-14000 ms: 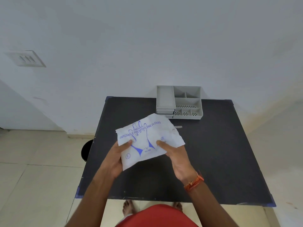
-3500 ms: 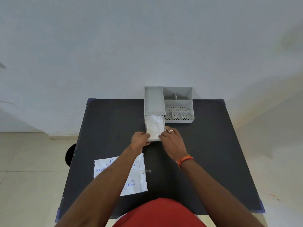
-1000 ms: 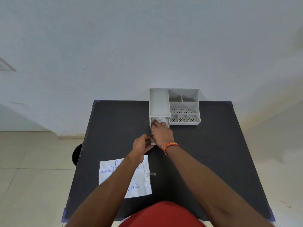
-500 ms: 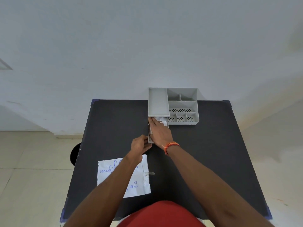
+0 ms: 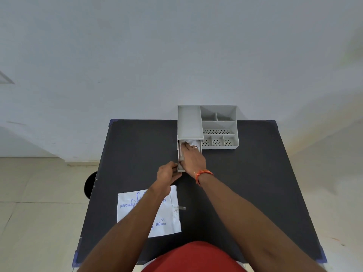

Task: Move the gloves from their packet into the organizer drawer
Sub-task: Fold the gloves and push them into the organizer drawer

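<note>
Up at twelve o'clock on the black table (image 5: pixel 255 193), the grey organizer (image 5: pixel 219 126) has its drawer (image 5: pixel 179 163) pulled out toward the person, and the right hand (image 5: pixel 193 158) is flat inside it, fingers stretched, palm down on the white gloves (image 5: pixel 193 142). A few seconds back both hands were only at the drawer's front lip with the gloves lying loose; now they're being pressed low. The left hand (image 5: pixel 168 174) has shifted to the near left corner, fingers curled around it, bracing. Down at seven o'clock the packet (image 5: pixel 169 218) lies flat and looks spent. So the transfer looks done, and I'd judge what's left is tamping, then sliding the drawer shut without snagging film.
</note>
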